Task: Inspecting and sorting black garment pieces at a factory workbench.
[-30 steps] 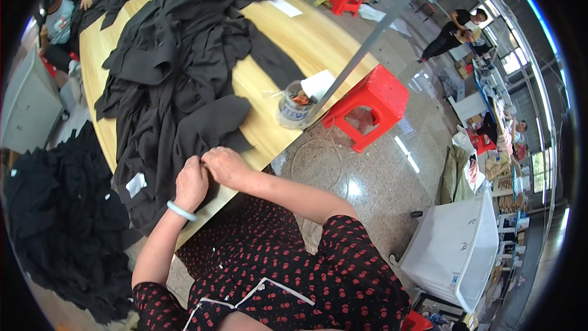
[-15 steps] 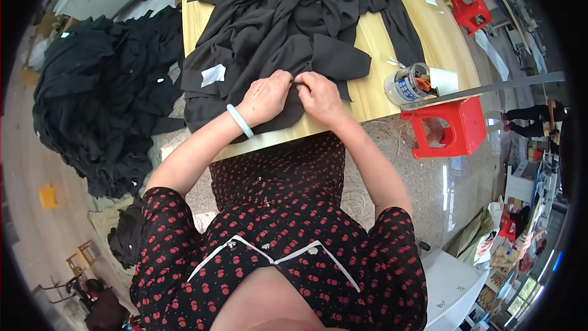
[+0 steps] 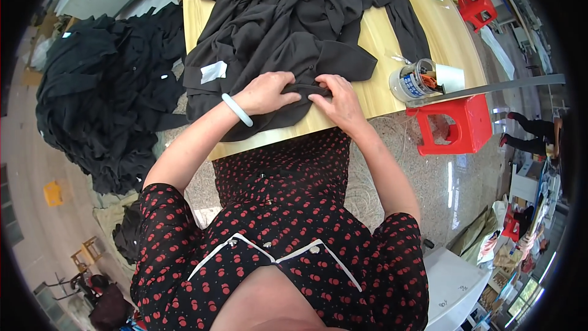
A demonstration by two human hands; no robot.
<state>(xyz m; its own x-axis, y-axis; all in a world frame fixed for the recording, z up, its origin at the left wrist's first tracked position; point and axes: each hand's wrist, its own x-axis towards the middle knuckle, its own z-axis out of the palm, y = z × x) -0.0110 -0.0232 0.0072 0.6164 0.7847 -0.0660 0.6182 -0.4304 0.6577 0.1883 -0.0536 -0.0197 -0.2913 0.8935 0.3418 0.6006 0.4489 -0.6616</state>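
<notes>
A dark grey garment with collar-like and buttoned parts, seemingly a shirt (image 3: pixel 269 43), lies crumpled over the wooden table (image 3: pixel 376 89). Near the table's front edge, my left hand (image 3: pixel 264 93), with a pale bangle at the wrist, holds a narrow folded edge of the cloth between thumb and fingers. A short stretch of that edge runs across to my right hand (image 3: pixel 340 105), whose thumb and forefinger pinch it. A white paper piece (image 3: pixel 213 72) rests on the cloth to the left of my hands.
A clear jar (image 3: pixel 409 82) of small tools and a white cup (image 3: pixel 450 78) stand at the table's right edge. Below them is a red stool (image 3: pixel 456 125); another red stool (image 3: pixel 476 7) stands farther off. A heap of dark garments (image 3: pixel 110 98) lies to the left.
My hands have moved apart along the cloth edge, my right hand shifting right. Fingers that were bunched together are now more spread, and a stretch of edge shows between them.
</notes>
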